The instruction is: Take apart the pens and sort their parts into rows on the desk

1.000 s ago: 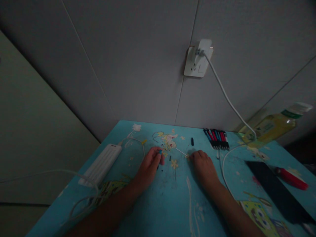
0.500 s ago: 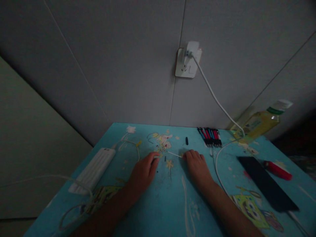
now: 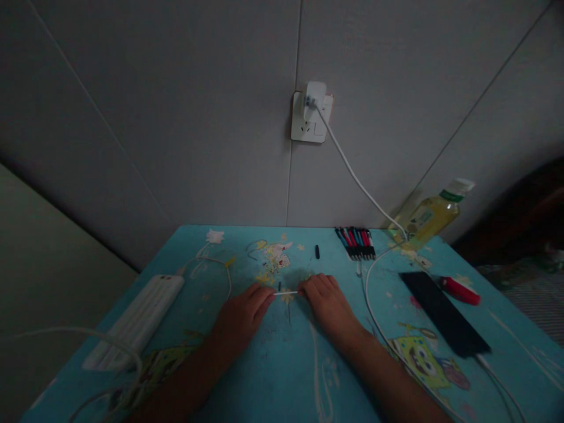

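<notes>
Between my two hands, a thin white stick (image 3: 285, 292), much like a pen refill, lies nearly level just above the table. My left hand (image 3: 247, 308) pinches its left end. At the other end, the fingers of my right hand (image 3: 325, 299) are closed on it. Just behind the stick lies a tiny dark piece (image 3: 279, 286). Farther back is a short black piece (image 3: 317, 252) that resembles a pen part. A row of several pens (image 3: 356, 242) in black, red and blue lies by the wall, right of it.
The table (image 3: 273, 370) has a blue cartoon cover. To the left is a white power strip (image 3: 136, 323) with its cable. On the right are a black phone-like slab (image 3: 445, 313), a red object (image 3: 459, 291) and a bottle of yellow liquid (image 3: 429, 220). A white cable (image 3: 352, 170) hangs from a wall charger (image 3: 314, 97).
The white stick was in my right hand only, its free end pointing left. Now my left hand has hold of that end and the stick is level. The camera view has shifted right.
</notes>
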`<state>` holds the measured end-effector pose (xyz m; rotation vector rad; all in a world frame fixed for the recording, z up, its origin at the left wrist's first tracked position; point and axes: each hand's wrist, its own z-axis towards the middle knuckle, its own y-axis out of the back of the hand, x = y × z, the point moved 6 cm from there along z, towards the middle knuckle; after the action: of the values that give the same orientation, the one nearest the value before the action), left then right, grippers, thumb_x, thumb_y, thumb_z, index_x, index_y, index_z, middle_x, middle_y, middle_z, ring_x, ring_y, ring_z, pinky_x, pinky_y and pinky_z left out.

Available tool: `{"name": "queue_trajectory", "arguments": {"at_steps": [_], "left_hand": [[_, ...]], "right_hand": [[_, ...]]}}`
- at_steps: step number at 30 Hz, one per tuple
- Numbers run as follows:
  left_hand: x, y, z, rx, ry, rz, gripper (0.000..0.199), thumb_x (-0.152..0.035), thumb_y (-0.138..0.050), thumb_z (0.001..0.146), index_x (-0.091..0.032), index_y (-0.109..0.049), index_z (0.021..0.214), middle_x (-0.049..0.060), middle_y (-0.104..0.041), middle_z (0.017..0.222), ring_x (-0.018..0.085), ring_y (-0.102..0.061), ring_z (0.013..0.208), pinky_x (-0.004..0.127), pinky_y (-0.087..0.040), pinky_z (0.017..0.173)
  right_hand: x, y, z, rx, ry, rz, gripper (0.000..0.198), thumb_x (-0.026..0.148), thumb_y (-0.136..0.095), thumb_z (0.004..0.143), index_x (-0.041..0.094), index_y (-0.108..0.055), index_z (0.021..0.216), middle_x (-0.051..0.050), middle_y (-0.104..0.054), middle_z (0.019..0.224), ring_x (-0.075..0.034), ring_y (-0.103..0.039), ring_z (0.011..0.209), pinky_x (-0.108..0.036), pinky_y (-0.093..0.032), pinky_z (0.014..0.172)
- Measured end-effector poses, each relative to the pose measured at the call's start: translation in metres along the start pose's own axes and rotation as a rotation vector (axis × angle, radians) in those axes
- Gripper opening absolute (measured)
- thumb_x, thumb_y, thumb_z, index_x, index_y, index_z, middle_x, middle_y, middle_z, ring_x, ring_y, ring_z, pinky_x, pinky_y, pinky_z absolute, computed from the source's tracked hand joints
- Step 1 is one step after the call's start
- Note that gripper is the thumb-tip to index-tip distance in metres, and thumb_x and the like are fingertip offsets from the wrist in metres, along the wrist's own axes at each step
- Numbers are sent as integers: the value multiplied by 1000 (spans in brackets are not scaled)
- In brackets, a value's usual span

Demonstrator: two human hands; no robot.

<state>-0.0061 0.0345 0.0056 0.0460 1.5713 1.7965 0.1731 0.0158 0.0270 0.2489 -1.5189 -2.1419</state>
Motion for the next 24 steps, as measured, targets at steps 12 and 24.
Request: {"name": "queue_trajectory", "arguments": {"at_steps": [12, 24], "left_hand": [[-4, -10, -1, 118, -67, 264, 28, -39, -42, 102, -25, -67, 103, 3, -67, 87, 20, -66, 74, 28, -40, 61], [-10, -6, -1, 101, -70, 217, 24, -36, -45, 101, -23, -63, 93, 3, -63, 83, 18, -62, 71, 26, -37, 59]], "right_hand": [[7, -6, -2, 19, 61, -16, 10, 21, -57, 96, 21, -65, 103, -5, -63, 95, -22, -53, 91, -37, -40, 83], [11, 0, -3, -15, 146, 82, 15, 19, -57, 96, 21, -67, 106, -5, -69, 96, -21, -58, 93, -38, -42, 86]]}}
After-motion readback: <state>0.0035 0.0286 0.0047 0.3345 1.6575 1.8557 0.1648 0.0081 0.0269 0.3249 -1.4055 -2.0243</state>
